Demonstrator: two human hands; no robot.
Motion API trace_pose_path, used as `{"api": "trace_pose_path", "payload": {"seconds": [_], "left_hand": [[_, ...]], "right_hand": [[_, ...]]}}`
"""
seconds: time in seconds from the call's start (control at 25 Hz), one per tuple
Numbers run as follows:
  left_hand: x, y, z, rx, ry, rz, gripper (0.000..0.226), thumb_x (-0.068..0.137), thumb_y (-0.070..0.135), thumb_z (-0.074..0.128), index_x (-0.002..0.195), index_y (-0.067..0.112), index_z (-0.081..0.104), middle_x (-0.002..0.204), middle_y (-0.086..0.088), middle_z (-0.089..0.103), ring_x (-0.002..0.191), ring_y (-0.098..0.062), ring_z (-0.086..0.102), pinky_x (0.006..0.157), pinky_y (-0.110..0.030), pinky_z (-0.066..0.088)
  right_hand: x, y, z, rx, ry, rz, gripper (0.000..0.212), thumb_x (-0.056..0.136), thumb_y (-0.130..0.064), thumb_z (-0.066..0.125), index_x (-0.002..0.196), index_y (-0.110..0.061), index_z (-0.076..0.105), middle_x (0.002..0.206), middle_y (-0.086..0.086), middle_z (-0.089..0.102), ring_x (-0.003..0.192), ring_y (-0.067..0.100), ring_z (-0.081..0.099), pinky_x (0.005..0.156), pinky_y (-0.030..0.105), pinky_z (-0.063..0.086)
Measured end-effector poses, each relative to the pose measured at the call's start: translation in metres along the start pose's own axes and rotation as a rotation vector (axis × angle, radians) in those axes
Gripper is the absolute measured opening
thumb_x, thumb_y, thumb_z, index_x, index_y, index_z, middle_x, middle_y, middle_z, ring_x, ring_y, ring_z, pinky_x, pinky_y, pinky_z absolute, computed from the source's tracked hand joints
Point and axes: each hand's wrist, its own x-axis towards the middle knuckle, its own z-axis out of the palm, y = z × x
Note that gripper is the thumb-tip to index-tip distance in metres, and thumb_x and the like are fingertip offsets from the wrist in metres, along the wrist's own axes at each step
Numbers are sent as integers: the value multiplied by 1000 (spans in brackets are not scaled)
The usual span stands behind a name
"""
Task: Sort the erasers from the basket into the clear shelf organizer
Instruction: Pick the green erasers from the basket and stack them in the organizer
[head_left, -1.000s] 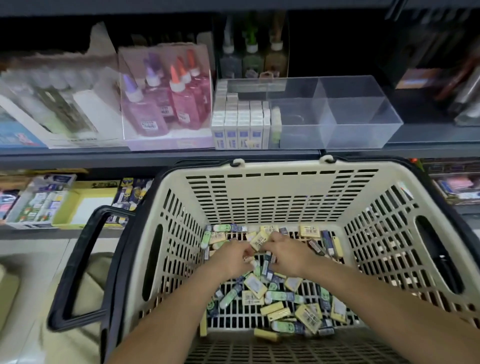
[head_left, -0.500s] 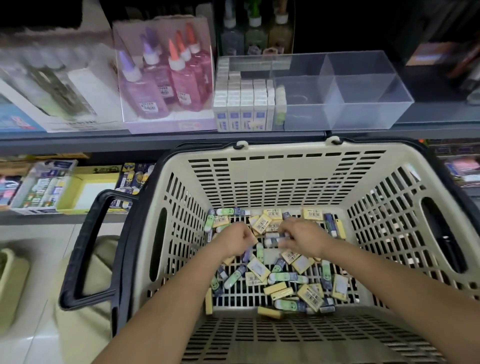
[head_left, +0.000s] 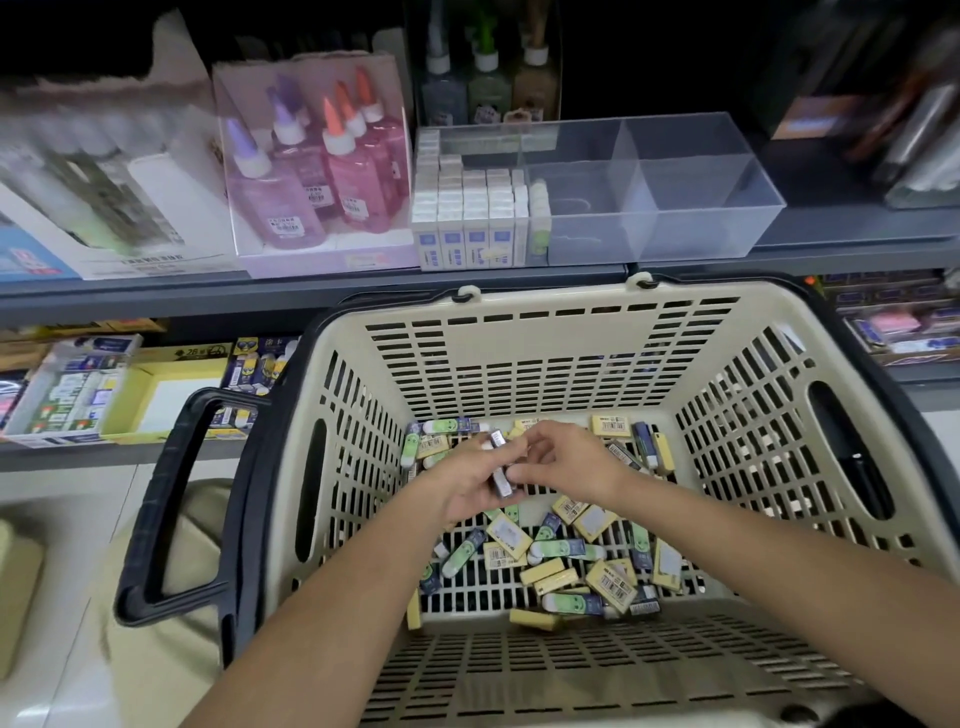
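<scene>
The dark-sleeved erasers (head_left: 500, 470) sat stacked in the left hand (head_left: 462, 486), whose fingers curled around them, while the right hand (head_left: 569, 462) pinched the same stack from the other side. Both hands hovered above the loose erasers (head_left: 558, 564) littering the basket (head_left: 550, 312) floor. Beyond its far rim, the clear shelf organizer (head_left: 680, 208) stood on the shelf, white boxes (head_left: 467, 218) filling its left compartment.

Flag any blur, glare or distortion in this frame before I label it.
Head view: boxes far left and goods far right are smeared. Head view: basket, erasers, left hand and right hand are sharp. Head view: wide-angle stretches the forearms toward the bottom corners. Head view: shelf back is dark; no strong glare on the organizer.
</scene>
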Motion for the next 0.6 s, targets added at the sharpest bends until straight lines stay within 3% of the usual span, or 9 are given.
{"api": "trace_pose_path", "payload": {"seconds": [0.08, 0.16, 0.28, 0.36, 0.48, 0.6], "left_hand": [[1, 1, -11, 93, 35, -31, 62, 67, 27, 79, 119, 14, 48, 87, -4, 66, 74, -18, 64, 61, -32, 55], [3, 2, -19, 114, 109, -35, 62, 65, 27, 82, 115, 18, 48, 86, -4, 67, 69, -16, 63, 55, -27, 53], [4, 2, -23, 121, 125, -50, 42, 73, 17, 78, 109, 16, 56, 75, -1, 70, 58, -12, 63, 51, -24, 51], [3, 0, -25, 132, 76, -62, 27, 76, 9, 75, 98, 16, 62, 76, -2, 68, 58, -12, 64, 54, -25, 52], [0, 2, -27, 100, 46, -54, 32, 75, 3, 74, 102, 18, 65, 89, -6, 67, 63, -14, 64, 58, -29, 55], [-2, 5, -24, 76, 33, -53, 41, 76, -1, 71, 109, 21, 64, 95, -8, 65, 70, -17, 61, 61, -32, 56]], "right_hand": [[-2, 13, -7, -148, -7, 29, 20, 83, -27, 69, 98, -17, 60, 83, -7, 60, 77, 9, 58, 64, 16, 42], [-7, 29, -7, -421, -108, -41, 15, 88, -21, 61, 102, -18, 64, 100, -3, 61, 91, 13, 59, 73, 17, 44], [-9, 48, 7, -701, -322, -170, 33, 89, -14, 55, 121, -19, 59, 123, 1, 53, 113, 18, 49, 96, 30, 41], [-6, 51, 14, -881, -365, -240, 35, 89, -14, 53, 124, -21, 56, 123, 3, 51, 116, 23, 45, 97, 35, 40], [-4, 50, 8, -853, -319, -260, 22, 90, -21, 54, 111, -19, 61, 112, 0, 54, 106, 19, 52, 89, 29, 44], [-2, 45, -18, -572, -138, -65, 16, 87, -26, 62, 101, -17, 63, 102, -2, 59, 93, 14, 57, 81, 25, 47]]}}
